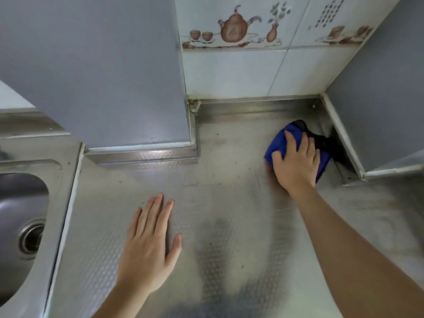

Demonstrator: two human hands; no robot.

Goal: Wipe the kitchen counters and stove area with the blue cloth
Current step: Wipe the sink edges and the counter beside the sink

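No readable text, dark marks on wall tile (pixel 330 12) too blurred to read

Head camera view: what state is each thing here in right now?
Blue cloth: bunched, pressed on the counter near the right corner.
Right hand: pressing the cloth.
Left hand: flat, fingers straight, on the counter.
Counter: steel, specks and smudges showing.
Sink: looks empty.
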